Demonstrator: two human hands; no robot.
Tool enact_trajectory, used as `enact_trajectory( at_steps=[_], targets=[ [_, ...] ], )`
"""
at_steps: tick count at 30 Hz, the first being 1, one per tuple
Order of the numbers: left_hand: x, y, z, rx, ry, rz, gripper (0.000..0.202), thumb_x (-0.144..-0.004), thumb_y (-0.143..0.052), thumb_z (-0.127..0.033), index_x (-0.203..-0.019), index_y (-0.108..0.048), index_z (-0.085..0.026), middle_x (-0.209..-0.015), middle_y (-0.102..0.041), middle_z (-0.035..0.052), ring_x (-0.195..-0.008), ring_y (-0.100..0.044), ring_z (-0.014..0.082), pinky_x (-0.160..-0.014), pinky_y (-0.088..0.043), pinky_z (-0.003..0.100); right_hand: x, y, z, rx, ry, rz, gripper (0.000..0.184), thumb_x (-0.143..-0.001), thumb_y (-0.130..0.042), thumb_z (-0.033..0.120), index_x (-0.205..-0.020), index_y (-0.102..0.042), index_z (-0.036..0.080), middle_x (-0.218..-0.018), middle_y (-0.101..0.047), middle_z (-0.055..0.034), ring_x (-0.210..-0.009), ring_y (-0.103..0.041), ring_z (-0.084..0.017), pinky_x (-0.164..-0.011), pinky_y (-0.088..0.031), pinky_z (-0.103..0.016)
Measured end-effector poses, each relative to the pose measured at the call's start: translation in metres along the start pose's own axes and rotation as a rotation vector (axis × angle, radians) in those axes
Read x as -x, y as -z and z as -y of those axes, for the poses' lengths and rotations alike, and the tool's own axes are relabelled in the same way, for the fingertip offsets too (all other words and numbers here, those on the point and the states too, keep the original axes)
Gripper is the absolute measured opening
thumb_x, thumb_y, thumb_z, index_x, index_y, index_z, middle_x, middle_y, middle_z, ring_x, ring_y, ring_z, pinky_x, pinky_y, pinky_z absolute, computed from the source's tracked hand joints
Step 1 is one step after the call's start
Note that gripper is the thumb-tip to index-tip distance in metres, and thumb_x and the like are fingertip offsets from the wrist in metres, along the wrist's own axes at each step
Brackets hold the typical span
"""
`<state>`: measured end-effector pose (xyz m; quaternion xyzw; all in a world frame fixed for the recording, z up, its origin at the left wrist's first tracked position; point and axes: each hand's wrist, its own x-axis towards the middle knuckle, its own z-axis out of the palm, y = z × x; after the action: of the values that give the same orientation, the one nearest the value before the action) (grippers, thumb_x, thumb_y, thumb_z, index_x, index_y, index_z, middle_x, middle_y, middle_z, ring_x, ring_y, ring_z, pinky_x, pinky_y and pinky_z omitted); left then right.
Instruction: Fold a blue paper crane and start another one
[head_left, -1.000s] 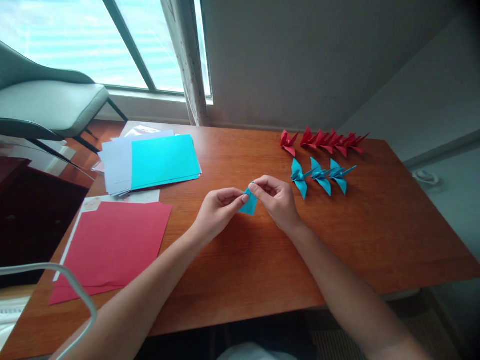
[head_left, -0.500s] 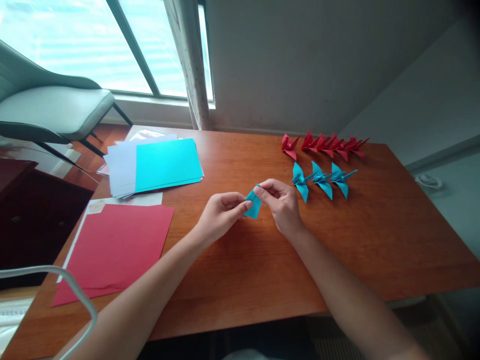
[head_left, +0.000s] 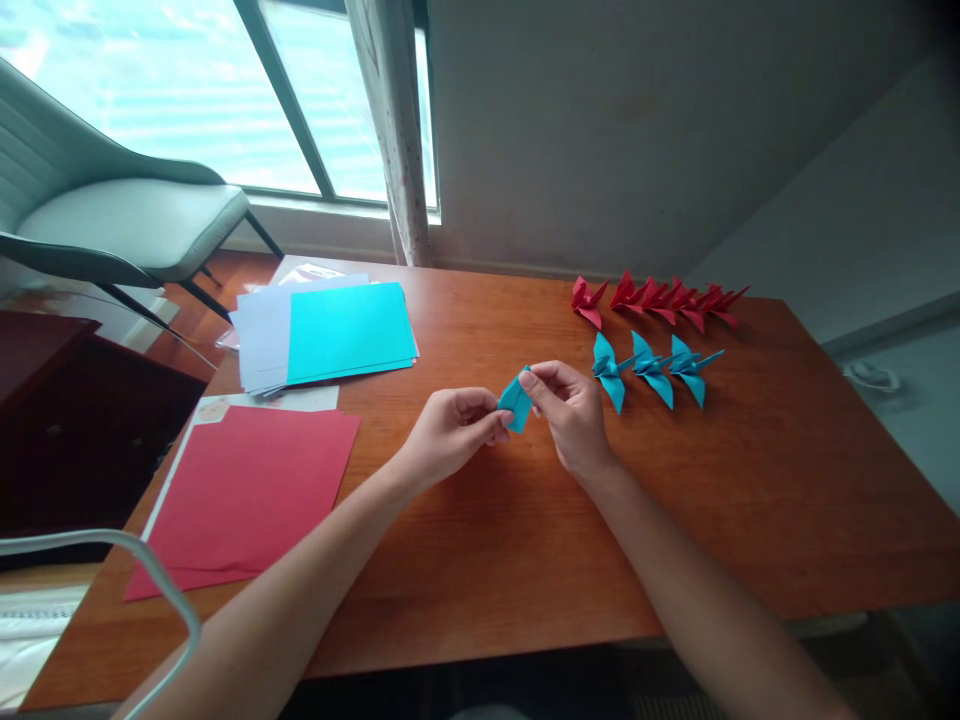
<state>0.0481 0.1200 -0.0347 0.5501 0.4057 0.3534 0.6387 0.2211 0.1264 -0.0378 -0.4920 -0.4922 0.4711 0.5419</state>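
Observation:
Both hands meet over the middle of the wooden table (head_left: 480, 570), pinching a small folded piece of blue paper (head_left: 516, 402). My left hand (head_left: 456, 432) grips its lower left edge with closed fingers. My right hand (head_left: 571, 408) pinches its top tip between thumb and forefinger. Just to the right lie three finished blue paper cranes (head_left: 651, 366) in a row, and behind them a row of several red paper cranes (head_left: 660, 297).
A stack of blue and pale sheets (head_left: 330, 332) lies at the table's back left, red sheets (head_left: 251, 490) at the front left. A grey chair (head_left: 120, 220) stands by the window. A white curved bar (head_left: 135, 570) crosses the lower left corner. A wall runs behind the table.
The view has shifted slightly, so everything sits a little further right. The folded blue piece has tilted and looks narrower between my fingers; both hands keep their pinch on it.

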Motion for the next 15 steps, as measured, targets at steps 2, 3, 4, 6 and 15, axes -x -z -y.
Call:
enact_trajectory(
  at_steps=[2,3,4,6,15],
  targets=[
    [0.0001,0.0007,0.0,-0.009,-0.001,-0.033,0.035,-0.079,-0.077,-0.047,-0.076,-0.07,-0.013,-0.068,-0.071,0.0055,-0.061,-0.063,0.0139,-0.059,-0.049,0.023,-0.0007,0.0001,-0.0012,0.027,-0.003,0.027,0.029,-0.079,-0.076,0.048,-0.085,-0.07,0.021,-0.074,-0.067,0.0007,-0.061,-0.056,-0.012,-0.055,-0.045,-0.025],
    [0.0,0.0009,-0.0003,-0.006,-0.002,-0.056,0.035,-0.079,-0.077,-0.047,-0.076,-0.07,-0.013,-0.068,-0.071,0.0053,-0.062,-0.063,0.014,-0.059,-0.049,0.023,-0.0011,0.0002,-0.0017,0.037,-0.004,0.048,0.029,-0.079,-0.076,0.048,-0.087,-0.07,0.021,-0.076,-0.068,0.0002,-0.062,-0.057,-0.012,-0.055,-0.046,-0.025],
    [-0.0001,0.0011,-0.0007,-0.001,-0.005,-0.08,0.035,-0.079,-0.076,-0.047,-0.076,-0.07,-0.014,-0.068,-0.071,0.0051,-0.062,-0.063,0.014,-0.06,-0.049,0.023,-0.0015,0.0005,-0.0022,0.046,-0.005,0.071,0.029,-0.08,-0.076,0.048,-0.088,-0.071,0.021,-0.077,-0.069,-0.0001,-0.063,-0.058,-0.012,-0.056,-0.047,-0.025],
    [-0.0004,0.0011,-0.0015,0.017,-0.015,-0.122,0.033,-0.08,-0.076,-0.046,-0.079,-0.07,-0.014,-0.07,-0.071,0.0045,-0.063,-0.063,0.0137,-0.06,-0.048,0.022,-0.0021,0.0012,-0.0028,0.053,-0.015,0.114,0.028,-0.081,-0.074,0.047,-0.088,-0.071,0.02,-0.075,-0.069,-0.0001,-0.063,-0.058,-0.013,-0.057,-0.047,-0.025],
    [0.0013,-0.0008,-0.0069,0.065,0.005,-0.055,0.036,-0.08,-0.075,-0.049,-0.083,-0.07,-0.013,-0.076,-0.071,0.005,-0.069,-0.063,0.0147,-0.064,-0.048,0.023,0.0008,0.002,-0.0018,0.102,0.051,0.099,0.024,-0.083,-0.073,0.045,-0.082,-0.072,0.021,-0.077,-0.071,-0.0018,-0.07,-0.064,-0.016,-0.063,-0.052,-0.028]
  ],
)
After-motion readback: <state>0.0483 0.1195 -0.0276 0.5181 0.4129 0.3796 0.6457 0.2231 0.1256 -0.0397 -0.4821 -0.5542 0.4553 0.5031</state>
